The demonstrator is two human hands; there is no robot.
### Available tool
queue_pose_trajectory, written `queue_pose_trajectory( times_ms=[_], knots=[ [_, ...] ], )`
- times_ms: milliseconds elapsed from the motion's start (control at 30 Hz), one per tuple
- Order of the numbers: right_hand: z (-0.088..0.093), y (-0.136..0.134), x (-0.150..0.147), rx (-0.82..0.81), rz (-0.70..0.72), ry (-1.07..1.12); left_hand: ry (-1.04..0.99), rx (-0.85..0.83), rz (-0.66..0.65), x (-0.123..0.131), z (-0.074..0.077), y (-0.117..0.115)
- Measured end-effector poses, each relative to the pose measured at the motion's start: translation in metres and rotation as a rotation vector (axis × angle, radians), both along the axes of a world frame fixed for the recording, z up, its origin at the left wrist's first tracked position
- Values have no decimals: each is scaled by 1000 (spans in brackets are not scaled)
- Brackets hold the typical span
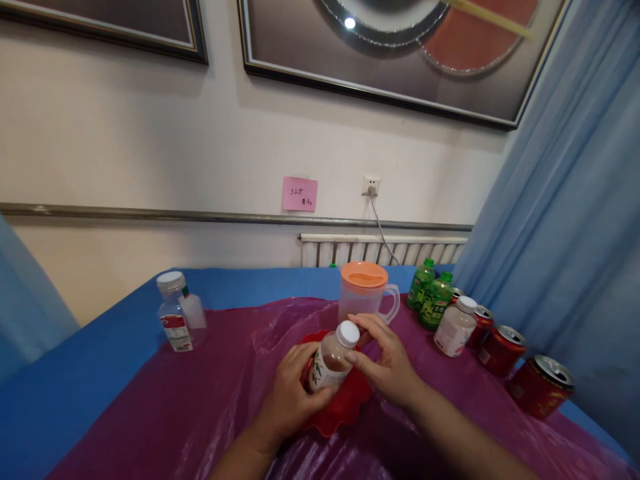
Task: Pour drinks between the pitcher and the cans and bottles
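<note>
My left hand is wrapped round a small clear bottle with a white cap and a leaf-printed label, tilted toward me. My right hand curls its fingers at the bottle's cap and neck. Under both hands lies a red scalloped dish on a magenta plastic sheet. Just behind the bottle stands a clear pitcher with an orange lid.
Two clear bottles stand at the left on the blue table cover. At the right are green bottles, a pale white-capped bottle and several red cans. A blue curtain hangs right, with a radiator behind.
</note>
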State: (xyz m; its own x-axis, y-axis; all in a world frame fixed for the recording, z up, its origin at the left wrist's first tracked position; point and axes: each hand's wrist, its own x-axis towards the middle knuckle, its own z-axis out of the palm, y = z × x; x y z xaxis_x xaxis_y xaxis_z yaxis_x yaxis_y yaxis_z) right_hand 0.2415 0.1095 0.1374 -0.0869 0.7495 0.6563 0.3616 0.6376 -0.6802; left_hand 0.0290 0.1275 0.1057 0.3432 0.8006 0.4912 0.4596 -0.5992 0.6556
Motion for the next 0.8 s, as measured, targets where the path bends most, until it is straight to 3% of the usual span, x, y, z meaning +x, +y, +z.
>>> queue_pose_trajectory(
  times_ms=[133,333,433,800],
  knots=[
    [8,0,3,15,-54,-50,38,60,-1,0,1,1],
    [26,6,24,-1,141,-157,28,-36,-47,0,4,-1],
    [33,10,35,-31,134,-90,12,-85,-42,1,4,-2],
    [29,6,29,-25,249,-277,-29,-113,-69,2,6,-2]
  ],
)
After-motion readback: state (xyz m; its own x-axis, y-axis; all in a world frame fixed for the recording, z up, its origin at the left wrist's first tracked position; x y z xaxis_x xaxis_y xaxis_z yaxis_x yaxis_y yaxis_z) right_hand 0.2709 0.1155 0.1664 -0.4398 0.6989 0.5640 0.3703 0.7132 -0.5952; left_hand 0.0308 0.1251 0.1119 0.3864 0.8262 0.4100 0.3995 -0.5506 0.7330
